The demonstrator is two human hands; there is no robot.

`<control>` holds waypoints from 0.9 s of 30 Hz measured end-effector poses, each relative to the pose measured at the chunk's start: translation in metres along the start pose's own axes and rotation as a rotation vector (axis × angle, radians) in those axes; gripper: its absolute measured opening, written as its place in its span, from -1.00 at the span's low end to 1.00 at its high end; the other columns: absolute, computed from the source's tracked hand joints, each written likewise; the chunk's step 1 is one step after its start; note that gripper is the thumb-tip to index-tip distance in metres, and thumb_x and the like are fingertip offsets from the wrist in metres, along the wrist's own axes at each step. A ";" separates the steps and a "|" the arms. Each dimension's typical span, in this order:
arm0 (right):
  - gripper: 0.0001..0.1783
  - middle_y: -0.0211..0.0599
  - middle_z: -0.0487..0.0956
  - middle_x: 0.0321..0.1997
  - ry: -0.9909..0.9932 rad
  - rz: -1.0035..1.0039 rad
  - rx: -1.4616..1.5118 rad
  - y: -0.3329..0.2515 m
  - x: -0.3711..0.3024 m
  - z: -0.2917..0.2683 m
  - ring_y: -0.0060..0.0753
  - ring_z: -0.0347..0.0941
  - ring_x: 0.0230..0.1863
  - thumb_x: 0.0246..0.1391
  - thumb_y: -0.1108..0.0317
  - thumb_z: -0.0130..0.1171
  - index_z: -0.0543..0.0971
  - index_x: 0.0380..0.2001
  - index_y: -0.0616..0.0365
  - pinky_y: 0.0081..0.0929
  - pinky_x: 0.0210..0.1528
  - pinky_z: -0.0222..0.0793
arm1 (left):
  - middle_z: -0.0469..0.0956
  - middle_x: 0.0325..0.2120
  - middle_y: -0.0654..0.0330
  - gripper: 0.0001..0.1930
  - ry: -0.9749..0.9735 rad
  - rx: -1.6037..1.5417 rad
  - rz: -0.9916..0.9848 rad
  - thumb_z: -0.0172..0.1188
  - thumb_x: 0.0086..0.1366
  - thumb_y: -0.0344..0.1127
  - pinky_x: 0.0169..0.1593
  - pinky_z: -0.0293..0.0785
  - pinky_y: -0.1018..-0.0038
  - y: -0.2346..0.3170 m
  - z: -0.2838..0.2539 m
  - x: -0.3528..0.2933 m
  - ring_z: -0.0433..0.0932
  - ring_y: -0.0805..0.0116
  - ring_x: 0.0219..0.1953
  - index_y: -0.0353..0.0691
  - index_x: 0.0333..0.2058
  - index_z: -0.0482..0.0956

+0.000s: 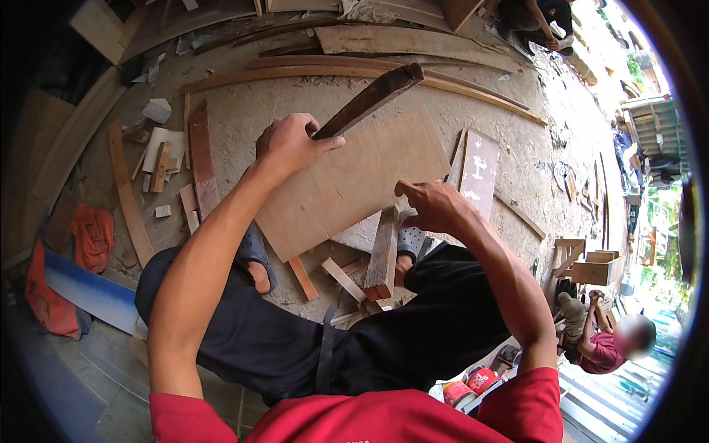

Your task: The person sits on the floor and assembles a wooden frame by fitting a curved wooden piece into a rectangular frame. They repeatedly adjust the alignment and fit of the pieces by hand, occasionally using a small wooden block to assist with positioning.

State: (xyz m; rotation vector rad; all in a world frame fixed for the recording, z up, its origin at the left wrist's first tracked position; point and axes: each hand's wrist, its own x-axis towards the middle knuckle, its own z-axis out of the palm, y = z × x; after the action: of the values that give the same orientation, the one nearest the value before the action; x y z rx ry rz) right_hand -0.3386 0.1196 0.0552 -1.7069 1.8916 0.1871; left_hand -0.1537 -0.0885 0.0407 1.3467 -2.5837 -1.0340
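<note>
A flat rectangular plywood board (354, 181) lies tilted in front of me, above the floor between my feet. My left hand (289, 144) is closed around a dark, worn length of wood (369, 100) at the board's far left edge; the wood points up and to the right. At the board's near right edge, my right hand (436, 205) has its fingers bent over the rim, pinching it; the thumb is partly hidden. Below that corner, a rough squared timber (382, 255) slants toward me beside my right shoe (410, 235).
Offcuts and strips (129, 192) litter the floor on the left, near an orange cloth (92, 236). Long planks (354, 68) lie across the far side. A paint-flaked board (480, 166) is at right. Red cans (480, 379) stand by my right side. Another person (602, 343) sits far right.
</note>
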 end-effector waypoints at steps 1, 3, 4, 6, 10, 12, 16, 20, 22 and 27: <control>-0.40 -0.06 0.59 -0.29 0.002 -0.008 0.006 0.000 0.000 0.001 0.01 0.52 -0.18 -0.23 0.24 0.41 0.39 -0.10 0.11 -0.17 -0.21 0.42 | 0.62 -0.32 0.09 -0.38 -0.004 0.005 -0.001 0.40 -0.13 0.21 -0.16 0.47 0.37 0.001 0.000 0.000 0.60 0.22 -0.26 -0.25 -0.28 0.63; -0.39 -0.05 0.59 -0.30 0.006 -0.026 0.019 -0.001 0.000 0.002 0.02 0.52 -0.18 -0.23 0.22 0.42 0.38 -0.09 0.11 -0.17 -0.22 0.42 | 0.62 -0.34 0.10 -0.35 -0.010 0.014 -0.005 0.39 -0.15 0.25 -0.16 0.47 0.37 0.002 -0.001 -0.001 0.60 0.23 -0.26 -0.25 -0.29 0.63; -0.38 -0.06 0.59 -0.29 0.011 -0.041 0.016 0.001 0.000 0.004 0.01 0.52 -0.18 -0.24 0.22 0.42 0.39 -0.08 0.10 -0.18 -0.22 0.42 | 0.62 -0.33 0.10 -0.34 -0.009 0.016 -0.004 0.39 -0.15 0.26 -0.16 0.47 0.37 0.003 0.000 -0.001 0.60 0.23 -0.26 -0.25 -0.29 0.63; -0.37 -0.08 0.58 -0.28 0.021 -0.069 0.010 0.004 0.000 0.010 0.01 0.51 -0.18 -0.25 0.21 0.43 0.40 -0.07 0.09 -0.19 -0.23 0.43 | 0.62 -0.33 0.10 -0.33 -0.007 0.018 -0.002 0.37 -0.15 0.29 -0.16 0.47 0.37 0.005 0.000 -0.001 0.60 0.23 -0.25 -0.24 -0.29 0.63; -0.37 -0.21 0.54 -0.24 0.100 -0.258 -0.011 -0.002 0.003 0.015 -0.11 0.51 -0.18 -0.30 0.26 0.41 0.47 -0.04 0.02 -0.25 -0.24 0.44 | 0.62 -0.32 0.09 -0.29 -0.035 0.028 -0.032 0.32 -0.13 0.35 -0.14 0.47 0.37 0.003 0.000 -0.001 0.60 0.22 -0.24 -0.26 -0.29 0.63; -0.38 -0.25 0.53 -0.23 0.091 -0.275 -0.040 -0.009 0.004 0.014 -0.14 0.50 -0.18 -0.33 0.27 0.40 0.51 -0.05 0.00 -0.26 -0.25 0.45 | 0.62 -0.31 0.07 -0.27 -0.039 0.022 -0.035 0.29 -0.11 0.38 -0.13 0.47 0.36 0.000 0.001 -0.001 0.60 0.21 -0.23 -0.27 -0.29 0.63; -0.51 -0.25 0.52 -0.27 0.143 -0.292 -0.067 -0.007 0.006 0.012 -0.17 0.48 -0.15 -0.33 0.23 0.33 0.57 -0.18 0.01 -0.29 -0.22 0.45 | 0.62 -0.31 0.03 -0.24 -0.024 -0.021 -0.024 0.25 -0.08 0.39 -0.12 0.47 0.35 0.000 0.003 0.000 0.60 0.18 -0.22 -0.30 -0.24 0.61; -0.55 -0.27 0.52 -0.27 0.220 -0.315 -0.088 -0.005 0.007 0.011 -0.19 0.47 -0.14 -0.33 0.22 0.32 0.59 -0.22 0.02 -0.29 -0.18 0.45 | 0.59 -0.22 -0.03 -0.24 -0.031 -0.042 -0.031 0.22 -0.01 0.32 -0.06 0.45 0.33 -0.008 0.006 0.005 0.57 0.12 -0.14 -0.33 -0.13 0.55; -0.56 -0.28 0.53 -0.26 0.270 -0.298 -0.063 -0.003 0.008 0.009 -0.19 0.47 -0.13 -0.33 0.21 0.33 0.59 -0.24 0.02 -0.29 -0.17 0.44 | 0.55 -0.14 -0.07 -0.24 -0.022 0.007 -0.047 0.21 0.02 0.28 0.00 0.42 0.31 -0.015 0.008 0.007 0.54 0.07 -0.07 -0.34 -0.05 0.50; -0.57 -0.25 0.53 -0.23 0.512 -0.205 0.049 0.002 0.016 0.002 -0.16 0.47 -0.12 -0.15 0.14 0.31 0.55 -0.20 0.10 -0.27 -0.16 0.44 | 0.43 0.03 -0.13 -0.21 -0.075 0.118 -0.117 0.19 0.06 0.20 0.15 0.31 0.26 -0.017 0.002 0.010 0.43 0.00 0.08 -0.32 0.11 0.37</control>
State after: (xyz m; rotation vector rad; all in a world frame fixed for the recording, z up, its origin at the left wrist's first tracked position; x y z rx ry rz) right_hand -0.3399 0.1068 0.0455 -2.0365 2.0204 -0.4108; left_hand -0.1481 -0.1014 0.0269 1.5316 -2.6880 -0.9798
